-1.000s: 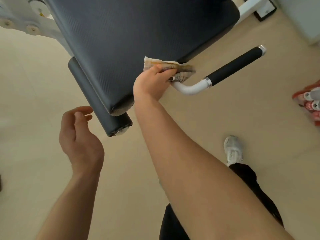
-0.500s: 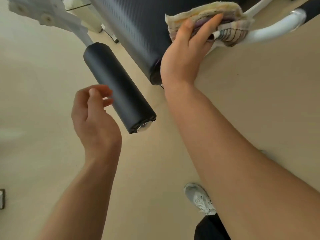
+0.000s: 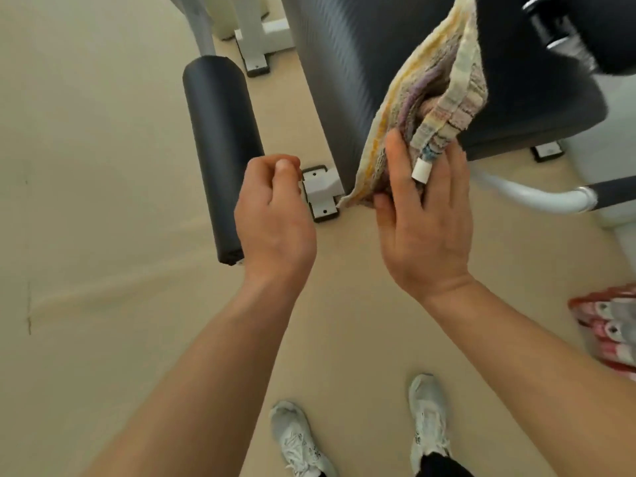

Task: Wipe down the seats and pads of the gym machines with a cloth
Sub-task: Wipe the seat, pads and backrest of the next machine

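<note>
two white shoes (image 3: 297, 438) stand on the beige floor (image 3: 86, 166) at the bottom of the frame. above them, at centre, the left hand (image 3: 275, 218) hangs with fingers loosely curled, holding nothing. just right of it the right hand (image 3: 426, 228) grasps the lower end of the striped cloth (image 3: 433, 98), thumb on one side and fingers on the other. the cloth rises toward the upper right against the dark seat pad (image 3: 344, 63). a black roller pad (image 3: 220, 149) lies at upper left, and a white frame foot (image 3: 321, 191) sits between the hands. a white handle tube (image 3: 550, 197) curves at the right edge.
</note>
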{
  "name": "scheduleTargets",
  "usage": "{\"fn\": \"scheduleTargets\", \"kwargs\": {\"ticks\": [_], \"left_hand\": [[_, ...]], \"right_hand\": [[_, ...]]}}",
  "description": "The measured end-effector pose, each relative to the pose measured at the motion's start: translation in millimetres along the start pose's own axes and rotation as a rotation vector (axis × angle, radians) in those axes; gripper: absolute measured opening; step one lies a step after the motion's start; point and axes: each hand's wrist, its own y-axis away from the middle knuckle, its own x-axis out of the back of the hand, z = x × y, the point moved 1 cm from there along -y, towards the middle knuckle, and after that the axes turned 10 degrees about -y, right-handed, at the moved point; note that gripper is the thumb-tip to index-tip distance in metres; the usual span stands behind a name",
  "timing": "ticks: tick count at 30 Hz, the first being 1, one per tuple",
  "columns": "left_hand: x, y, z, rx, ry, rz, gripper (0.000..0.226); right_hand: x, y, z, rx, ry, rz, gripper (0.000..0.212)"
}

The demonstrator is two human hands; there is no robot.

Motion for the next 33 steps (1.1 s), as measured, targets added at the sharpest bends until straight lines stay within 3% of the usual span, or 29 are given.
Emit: {"fn": "scheduleTargets", "kwargs": {"ticks": [3, 5, 9, 11, 15, 18, 23, 26, 30, 33], "left_hand": [[1.0, -11.6, 0.7, 0.014, 0.034, 0.033, 0.020], [3.7, -18.3, -1.5, 0.028, 0.052, 0.059, 0.022], [9.5, -28.2, -7.0, 0.020, 0.054, 0.103, 0.023], [10.5, -29.8, -6.3, 0.028, 0.049, 0.104, 0.023], [13.4, -29.1, 1.7, 0.038, 0.035, 0.071, 0.023], [18.2, -30.3, 4.0, 0.030, 0.046, 0.059, 0.023], [22.0, -26.0, -2.0, 0.033, 0.046, 0.041, 0.021], [22.0, -22.8, -3.3, 0.038, 0.009, 0.001, 0.020], [31.6, -25.5, 8.8, 0.011, -0.031, -0.021, 0.020], [39.7, -36.1, 25.9, 0.001, -0.040, -0.062, 0.021]], "right_hand": [[10.8, -21.2, 15.5, 0.359, 0.060, -0.128, 0.041], [22.6, -46.3, 18.4, 0.504, 0.024, -0.261, 0.036], [34.2, -110.1, 3.2, 0.558, -0.044, -0.744, 0.042], [21.2, -144.8, -5.5, 0.528, 0.007, -0.863, 0.043], [-10.3, -193.0, -13.0, 0.436, 0.081, -0.886, 0.043], [-7.3, -180.8, -19.9, 0.399, 0.168, -0.863, 0.046], [40.4, -117.6, -21.7, 0.555, 0.119, -0.996, 0.051], [28.0, -150.1, -17.1, 0.608, 0.123, -1.116, 0.053], [-25.6, -222.0, -18.1, 0.437, 0.155, -0.966, 0.045], [-27.2, -203.6, -20.6, 0.285, 0.134, -0.849, 0.042]]}}
